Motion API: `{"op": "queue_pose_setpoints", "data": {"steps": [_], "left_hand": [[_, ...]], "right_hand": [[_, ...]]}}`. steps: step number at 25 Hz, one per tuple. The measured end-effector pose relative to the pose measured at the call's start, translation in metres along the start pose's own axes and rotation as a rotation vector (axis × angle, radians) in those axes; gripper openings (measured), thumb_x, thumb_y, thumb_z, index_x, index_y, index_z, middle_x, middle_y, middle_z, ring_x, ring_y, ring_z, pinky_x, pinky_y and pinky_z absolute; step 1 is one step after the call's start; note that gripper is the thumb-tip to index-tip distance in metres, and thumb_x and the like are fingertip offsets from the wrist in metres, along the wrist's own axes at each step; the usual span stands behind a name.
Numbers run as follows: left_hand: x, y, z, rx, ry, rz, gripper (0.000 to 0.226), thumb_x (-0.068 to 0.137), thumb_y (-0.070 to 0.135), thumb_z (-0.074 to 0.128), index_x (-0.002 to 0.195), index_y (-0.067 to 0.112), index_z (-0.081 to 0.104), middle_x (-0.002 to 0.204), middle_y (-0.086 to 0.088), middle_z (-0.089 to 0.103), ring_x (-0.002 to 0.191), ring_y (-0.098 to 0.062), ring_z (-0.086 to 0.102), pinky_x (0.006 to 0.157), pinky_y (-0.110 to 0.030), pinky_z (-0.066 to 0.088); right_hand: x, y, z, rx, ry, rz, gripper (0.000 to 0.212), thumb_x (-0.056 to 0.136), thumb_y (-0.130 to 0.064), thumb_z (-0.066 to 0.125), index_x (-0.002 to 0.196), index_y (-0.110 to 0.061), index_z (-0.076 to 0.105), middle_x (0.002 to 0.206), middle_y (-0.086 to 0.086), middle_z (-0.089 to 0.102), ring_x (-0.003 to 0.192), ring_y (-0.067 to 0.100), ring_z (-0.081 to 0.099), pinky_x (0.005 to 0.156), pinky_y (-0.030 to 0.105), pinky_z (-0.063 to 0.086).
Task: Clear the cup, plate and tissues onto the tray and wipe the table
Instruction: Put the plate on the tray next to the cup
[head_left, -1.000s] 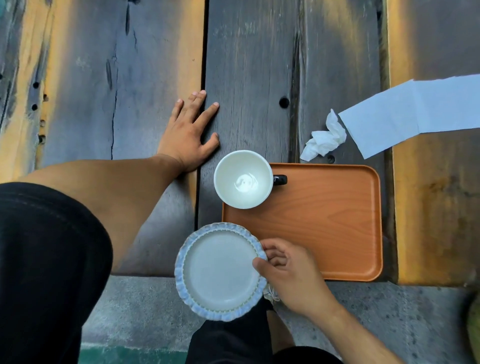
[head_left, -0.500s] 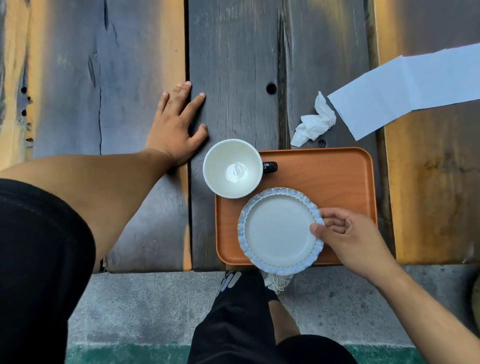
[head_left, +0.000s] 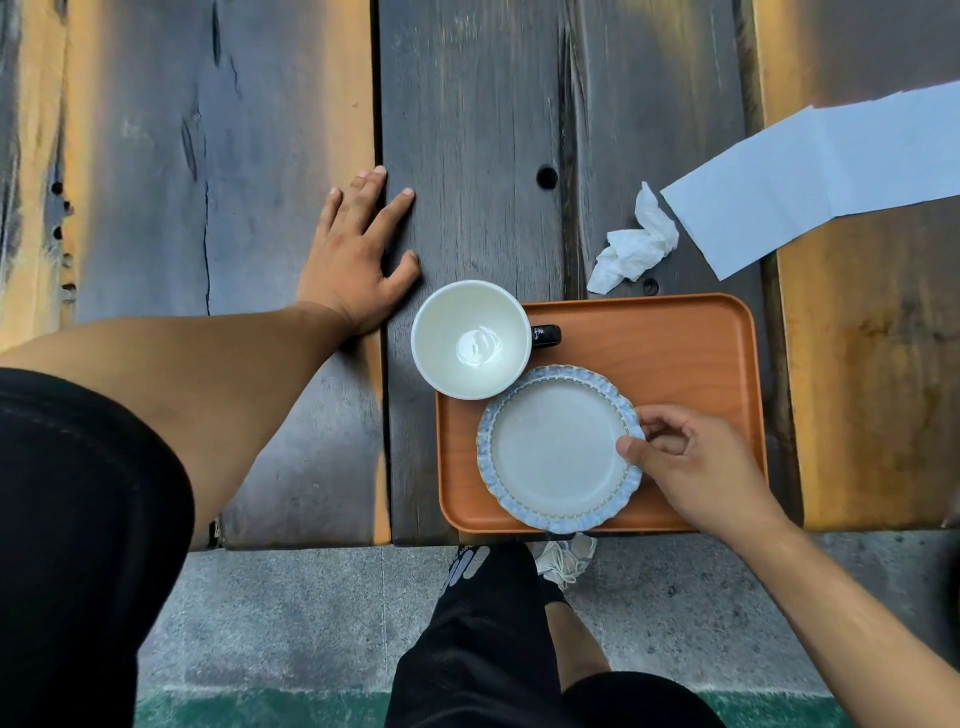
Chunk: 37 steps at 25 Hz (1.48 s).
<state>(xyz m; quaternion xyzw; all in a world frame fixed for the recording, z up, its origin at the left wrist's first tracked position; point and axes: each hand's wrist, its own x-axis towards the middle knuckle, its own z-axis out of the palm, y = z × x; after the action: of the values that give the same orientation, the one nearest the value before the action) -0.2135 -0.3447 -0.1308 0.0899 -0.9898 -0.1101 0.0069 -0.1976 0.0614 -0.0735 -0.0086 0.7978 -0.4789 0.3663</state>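
Observation:
A small plate (head_left: 550, 447) with a blue scalloped rim lies on the orange tray (head_left: 665, 353), near its front left corner. My right hand (head_left: 691, 467) pinches the plate's right edge between thumb and fingers. An empty white cup (head_left: 470, 338) with a dark handle stands at the tray's back left corner, its rim overhanging the tray edge. A crumpled white tissue (head_left: 636, 244) lies on the table just behind the tray. A flat white tissue sheet (head_left: 810, 176) lies further right. My left hand (head_left: 358, 260) rests flat on the table, left of the cup.
The dark wooden plank table (head_left: 467, 130) has wide gaps between boards and a knot hole (head_left: 546, 176) behind the cup. Its front edge runs just below the tray. Beneath are a concrete floor, my legs in black shorts and a white shoe (head_left: 566, 558).
My right hand carried the plate from off the table's front edge rightward and onto the tray. My left hand stayed flat on the table. The cup and tissues have not moved.

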Motion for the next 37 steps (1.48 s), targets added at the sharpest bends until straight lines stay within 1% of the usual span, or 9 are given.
{"op": "queue_pose_setpoints", "data": {"steps": [3,6,13,17,21,28,31,34,37], "left_hand": [[0.0,-0.001,0.001,-0.002,0.001,0.001,0.067,0.094,0.045,0.044,0.157,0.023,0.035,0.168,-0.011,0.022,0.157,-0.026,0.016,0.129,-0.049,0.009],[0.001,-0.002,0.0,-0.001,0.004,0.003,0.067,0.094,0.045,0.044,0.157,0.023,0.035,0.168,-0.011,0.021,0.157,-0.026,0.016,0.129,-0.048,0.008],[0.001,-0.003,0.003,0.008,0.007,0.006,0.067,0.094,0.045,0.044,0.157,0.023,0.035,0.168,-0.01,0.022,0.157,-0.026,0.016,0.129,-0.048,0.008],[0.001,-0.003,0.004,-0.002,0.022,0.01,0.067,0.094,0.045,0.045,0.156,0.022,0.037,0.167,-0.011,0.023,0.157,-0.026,0.017,0.129,-0.048,0.009],[0.001,-0.003,0.004,0.004,0.017,0.01,0.067,0.094,0.045,0.044,0.156,0.022,0.037,0.168,-0.011,0.023,0.157,-0.026,0.017,0.129,-0.049,0.009],[0.001,-0.005,0.005,0.003,0.013,0.009,0.067,0.093,0.046,0.044,0.156,0.023,0.036,0.168,-0.01,0.022,0.157,-0.025,0.016,0.129,-0.048,0.008],[0.001,-0.006,0.005,0.0,0.015,0.01,0.067,0.094,0.047,0.043,0.156,0.024,0.035,0.168,-0.009,0.022,0.157,-0.025,0.015,0.129,-0.048,0.008],[0.001,-0.006,0.005,-0.003,0.014,0.015,0.067,0.094,0.046,0.044,0.156,0.024,0.035,0.168,-0.01,0.022,0.157,-0.025,0.015,0.129,-0.048,0.008],[0.0,-0.005,0.005,-0.007,0.014,0.015,0.067,0.094,0.046,0.043,0.156,0.023,0.035,0.168,-0.01,0.022,0.157,-0.026,0.015,0.129,-0.048,0.008]], "right_hand": [[0.002,0.001,0.003,-0.045,0.013,-0.01,0.028,0.086,-0.02,0.08,0.09,-0.045,0.066,0.092,-0.024,0.072,0.072,0.004,0.074,0.067,0.011,0.054],[0.002,0.003,0.004,-0.095,0.043,-0.037,0.028,0.084,-0.024,0.082,0.093,-0.045,0.066,0.09,-0.015,0.071,0.072,0.003,0.072,0.067,0.009,0.053],[-0.002,0.003,0.015,-0.252,0.062,-0.148,0.034,0.078,-0.027,0.085,0.1,-0.044,0.065,0.083,-0.015,0.066,0.076,0.001,0.063,0.063,0.006,0.047],[-0.007,0.002,0.02,-0.205,0.046,-0.114,0.042,0.078,-0.028,0.085,0.102,-0.051,0.06,0.084,-0.016,0.069,0.074,0.003,0.065,0.063,0.011,0.053],[-0.012,0.001,0.024,-0.173,0.013,-0.095,0.044,0.077,-0.031,0.085,0.098,-0.058,0.058,0.092,-0.021,0.069,0.069,0.01,0.068,0.063,0.022,0.059],[-0.013,0.004,0.034,-0.131,0.001,-0.072,0.043,0.077,-0.03,0.087,0.099,-0.054,0.06,0.087,-0.014,0.072,0.067,0.013,0.069,0.065,0.034,0.062],[-0.013,0.006,0.035,-0.137,-0.001,-0.083,0.038,0.078,-0.035,0.085,0.1,-0.053,0.06,0.088,-0.014,0.071,0.068,0.01,0.068,0.064,0.028,0.061],[-0.012,0.006,0.032,-0.128,0.032,-0.076,0.024,0.086,-0.048,0.074,0.107,-0.048,0.062,0.087,-0.016,0.071,0.07,0.008,0.07,0.062,0.026,0.061],[-0.004,0.003,0.023,-0.151,0.124,-0.067,0.026,0.09,-0.054,0.063,0.11,-0.037,0.067,0.085,-0.021,0.073,0.067,0.003,0.072,0.06,0.024,0.06]]}}
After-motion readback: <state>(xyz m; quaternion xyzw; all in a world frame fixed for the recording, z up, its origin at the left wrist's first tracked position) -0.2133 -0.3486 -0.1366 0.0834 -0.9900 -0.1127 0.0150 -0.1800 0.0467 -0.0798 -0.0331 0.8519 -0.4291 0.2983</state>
